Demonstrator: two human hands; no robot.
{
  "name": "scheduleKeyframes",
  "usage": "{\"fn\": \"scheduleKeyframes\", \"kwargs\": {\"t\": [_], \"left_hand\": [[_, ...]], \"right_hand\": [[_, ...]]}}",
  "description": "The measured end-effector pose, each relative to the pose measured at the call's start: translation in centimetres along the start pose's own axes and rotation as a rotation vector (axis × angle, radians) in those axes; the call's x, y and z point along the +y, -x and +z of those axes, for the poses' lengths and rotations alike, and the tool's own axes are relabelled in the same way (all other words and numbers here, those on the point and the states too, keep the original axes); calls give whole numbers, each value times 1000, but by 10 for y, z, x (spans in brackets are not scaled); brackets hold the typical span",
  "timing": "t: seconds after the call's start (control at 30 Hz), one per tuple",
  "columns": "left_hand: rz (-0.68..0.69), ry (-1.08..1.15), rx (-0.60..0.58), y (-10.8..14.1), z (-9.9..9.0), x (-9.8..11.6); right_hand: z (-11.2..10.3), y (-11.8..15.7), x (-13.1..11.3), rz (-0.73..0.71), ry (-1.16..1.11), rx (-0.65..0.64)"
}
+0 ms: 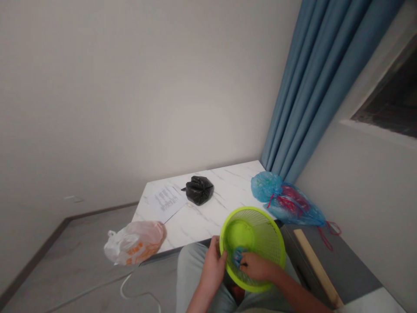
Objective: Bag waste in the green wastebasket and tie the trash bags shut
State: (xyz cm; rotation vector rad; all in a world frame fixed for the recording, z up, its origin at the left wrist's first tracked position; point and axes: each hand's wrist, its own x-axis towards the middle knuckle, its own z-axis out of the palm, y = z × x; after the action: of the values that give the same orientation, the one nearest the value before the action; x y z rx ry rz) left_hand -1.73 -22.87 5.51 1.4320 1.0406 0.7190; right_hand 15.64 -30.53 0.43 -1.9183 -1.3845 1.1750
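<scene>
A lime-green plastic basket (272,243) with mesh sides rests tilted above my lap, its mouth facing me. My left hand (213,265) grips its rim on the left side, thumb on the inner wall. Inside the basket is my right hand (256,266), its fingers closed on a small crumpled blue bundle (237,255). The bundle looks like thin plastic with a reddish patch, but it is blurred and partly covered by the fingers.
On the white marble-patterned table (228,187) are a knotted black plastic bag (199,190), printed paper (167,202) and a white-and-orange plastic bag (138,243). Blue drawstring bags (293,203) lie right, near a wooden strip (317,267). A white cable (130,289) trails at lower left.
</scene>
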Motion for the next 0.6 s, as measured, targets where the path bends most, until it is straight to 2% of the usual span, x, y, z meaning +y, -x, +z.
{"fn": "scheduleKeyframes", "kwargs": {"t": [0.07, 0.1, 0.2, 0.3, 0.43, 0.6], "left_hand": [[-12, 17, 4, 1, -1, -5], [-19, 22, 5, 2, -1, -7], [-46, 31, 3, 6, -1, -8], [-54, 39, -23, 9, 0, -4], [-24, 42, -93, 12, 1, 5], [33, 68, -197, 17, 7, 17]], "right_hand": [[-2, 3, 12, 60, 218, -112], [-3, 3, 16, 84, 328, -126], [-4, 0, 24, 128, 550, -3], [-4, -6, 25, 163, 651, 140], [1, -23, 23, 138, 541, 341], [14, -57, 13, 248, 77, 533]]}}
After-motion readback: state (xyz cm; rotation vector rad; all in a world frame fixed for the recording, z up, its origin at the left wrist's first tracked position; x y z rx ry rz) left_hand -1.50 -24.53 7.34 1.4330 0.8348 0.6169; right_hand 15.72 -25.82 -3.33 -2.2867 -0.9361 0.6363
